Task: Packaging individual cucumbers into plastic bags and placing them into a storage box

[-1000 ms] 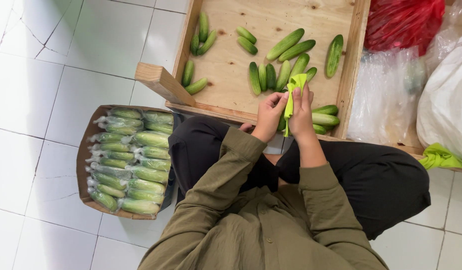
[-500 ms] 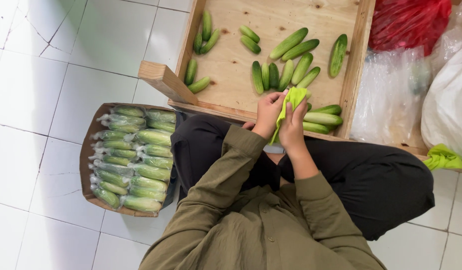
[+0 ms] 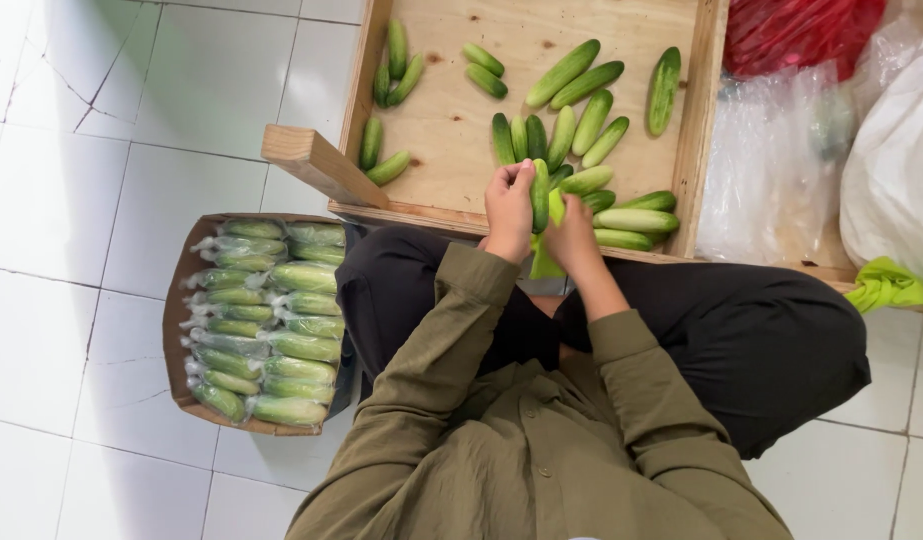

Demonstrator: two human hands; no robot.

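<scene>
While my left hand (image 3: 508, 205) grips a cucumber (image 3: 540, 195) upright over the tray's (image 3: 703, 110) near edge, my right hand (image 3: 571, 232) clutches the green cloth (image 3: 545, 262) against it. Box (image 3: 177, 300) beside me is approx full of bagged cukes; approx 20 loose ones left in tray.

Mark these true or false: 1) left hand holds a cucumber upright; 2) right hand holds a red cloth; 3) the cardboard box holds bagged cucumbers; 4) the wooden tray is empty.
1) True: the left hand grips a cucumber held upright.
2) False: the right hand holds a lime-green cloth.
3) True: the cardboard box is packed with plastic-wrapped cucumbers.
4) False: the wooden tray has loose cucumbers scattered on it.
</scene>
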